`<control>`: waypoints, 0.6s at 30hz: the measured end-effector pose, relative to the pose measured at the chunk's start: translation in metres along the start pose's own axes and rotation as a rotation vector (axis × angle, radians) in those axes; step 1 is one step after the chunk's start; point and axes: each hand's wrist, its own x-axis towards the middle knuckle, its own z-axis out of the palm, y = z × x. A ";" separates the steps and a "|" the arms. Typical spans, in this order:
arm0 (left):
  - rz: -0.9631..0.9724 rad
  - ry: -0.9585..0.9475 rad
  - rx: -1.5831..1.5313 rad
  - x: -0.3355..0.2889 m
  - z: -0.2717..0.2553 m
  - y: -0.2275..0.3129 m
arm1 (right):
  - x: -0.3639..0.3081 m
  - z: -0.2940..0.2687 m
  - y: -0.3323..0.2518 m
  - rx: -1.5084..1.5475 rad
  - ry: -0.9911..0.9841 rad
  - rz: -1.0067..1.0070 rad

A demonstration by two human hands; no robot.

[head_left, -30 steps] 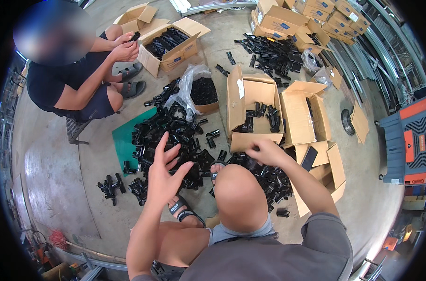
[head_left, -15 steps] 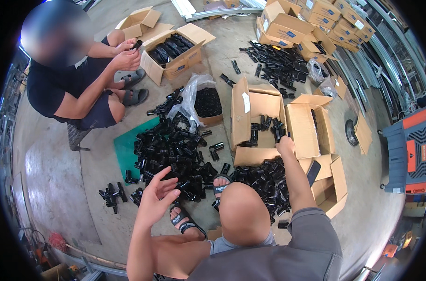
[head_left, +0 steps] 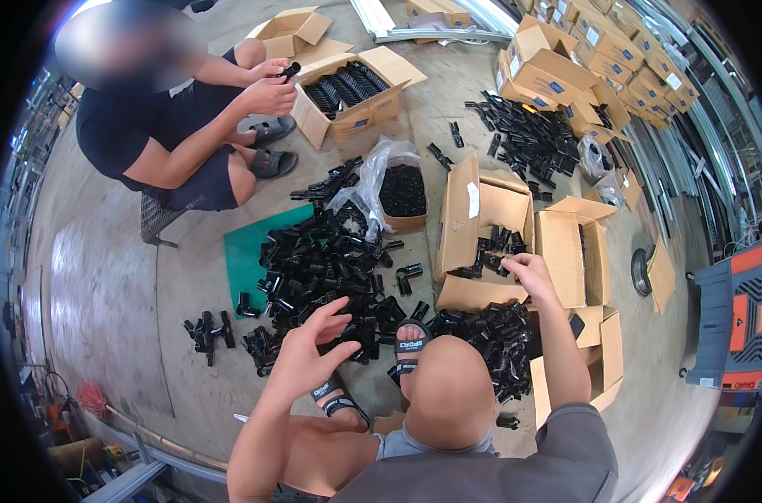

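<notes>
My left hand (head_left: 318,348) hovers over the near edge of a large pile of black pipe fittings (head_left: 322,260), fingers spread and holding nothing. My right hand (head_left: 533,278) reaches to the front of an open cardboard box (head_left: 462,220). Its thumb and fingers are closed at the end of a black pipe fitting (head_left: 493,266), among several others lying in that box. A second heap of fittings (head_left: 490,335) lies in front of the box, between my knee and my right forearm.
Another person (head_left: 138,142) sits at far left, both hands on a black piece, beside a box of stacked black parts (head_left: 343,90). A plastic-lined box of small black pieces (head_left: 402,191) stands mid-floor. Open cartons (head_left: 561,251) flank my right arm; a grey-orange tool cart (head_left: 733,318) stands at right.
The whole view has shifted, moving the scene right and down. My right fingertips have moved left within the box, from an upright fitting to a lower one. My left hand stays open.
</notes>
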 end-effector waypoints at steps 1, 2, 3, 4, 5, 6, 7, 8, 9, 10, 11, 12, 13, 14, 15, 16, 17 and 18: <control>0.057 0.012 0.043 0.001 0.004 0.001 | -0.018 0.000 -0.027 0.026 -0.073 -0.064; 0.112 0.026 0.086 0.002 0.009 0.000 | -0.036 0.003 -0.052 0.052 -0.148 -0.129; 0.176 0.040 0.135 0.003 0.014 0.004 | -0.053 0.004 -0.078 0.086 -0.232 -0.157; 0.261 0.090 0.240 0.002 0.020 0.007 | -0.068 0.009 -0.104 0.121 -0.322 -0.188; 0.280 0.091 0.316 0.002 0.024 0.016 | -0.080 0.016 -0.124 0.153 -0.408 -0.217; 0.420 0.153 0.390 0.004 0.030 0.020 | -0.089 0.025 -0.139 0.121 -0.496 -0.243; 0.557 0.221 0.467 0.007 0.034 0.021 | -0.098 0.036 -0.156 0.087 -0.589 -0.272; 0.618 0.232 0.496 0.008 0.036 0.022 | -0.113 0.045 -0.180 0.082 -0.678 -0.230; 0.677 0.248 0.528 0.009 0.037 0.031 | -0.121 0.049 -0.198 -0.058 -0.733 -0.275; 0.661 0.220 0.474 0.009 0.037 0.026 | -0.122 0.061 -0.206 -0.021 -0.791 -0.342; 0.645 0.188 0.416 0.011 0.036 0.027 | -0.120 0.075 -0.209 0.013 -0.849 -0.402; 0.335 0.045 0.205 0.007 0.035 0.032 | -0.117 0.086 -0.217 0.040 -0.869 -0.358; 0.291 0.031 0.075 0.005 0.030 0.024 | -0.114 0.102 -0.228 0.068 -0.909 -0.320; 0.251 0.011 -0.063 0.008 0.029 0.009 | -0.116 0.114 -0.240 0.090 -0.944 -0.274; 0.213 -0.010 -0.201 0.008 0.027 -0.003 | -0.124 0.123 -0.253 0.094 -0.890 -0.260; 0.253 0.007 -0.362 0.005 0.026 -0.001 | -0.126 0.134 -0.257 0.146 -0.836 -0.250; 0.219 0.029 -0.459 0.004 0.023 0.000 | -0.130 0.146 -0.259 0.198 -0.782 -0.240; 0.185 0.051 -0.556 0.003 0.019 0.000 | -0.136 0.155 -0.262 0.259 -0.747 -0.287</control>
